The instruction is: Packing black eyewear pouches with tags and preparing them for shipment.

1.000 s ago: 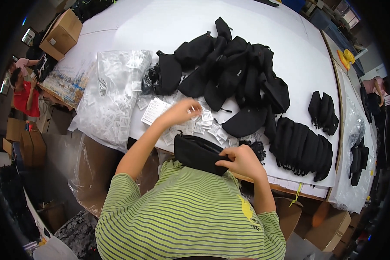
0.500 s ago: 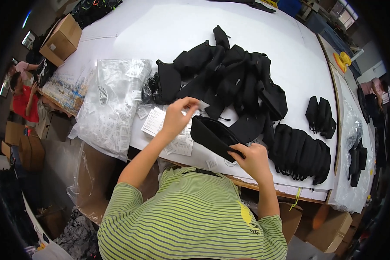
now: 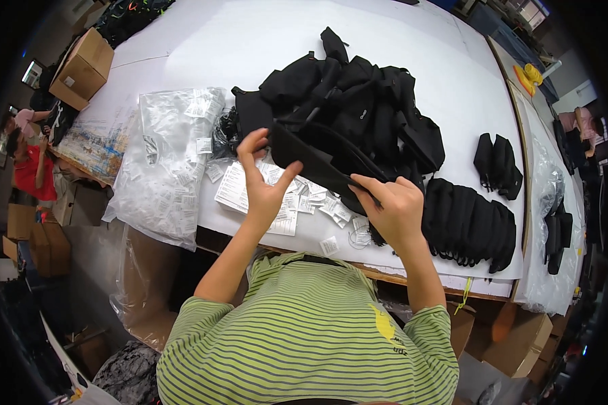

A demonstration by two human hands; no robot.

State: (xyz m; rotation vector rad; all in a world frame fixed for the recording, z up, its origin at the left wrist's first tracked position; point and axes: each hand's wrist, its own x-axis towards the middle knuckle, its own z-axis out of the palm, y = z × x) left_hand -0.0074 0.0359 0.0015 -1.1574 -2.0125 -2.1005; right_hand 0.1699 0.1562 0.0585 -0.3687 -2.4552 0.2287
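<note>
A black fabric pouch (image 3: 311, 163) is held up over the near part of the table, its long mouth gaping. My right hand (image 3: 393, 208) pinches the pouch's right end between thumb and fingers. At the pouch's left end is my left hand (image 3: 266, 183), open, thumb and fingers spread wide, fingertips against or just beside the edge. Below the pouch lie small white labels (image 3: 330, 246) and a stack of printed white sheets (image 3: 231, 185). Right behind it spreads a heap of black pouches (image 3: 358, 111).
A clear plastic bag of white labels (image 3: 162, 175) covers the table's left side. Black pouches (image 3: 467, 226) stand in a tight row at right, with a few more (image 3: 498, 167) behind. A cardboard box (image 3: 82, 69) sits far left. Other people are at both sides.
The pouch has moved up and to the left. My left hand has opened beside its end, and the small white piece it pinched is out of sight. My right hand keeps its grip.
</note>
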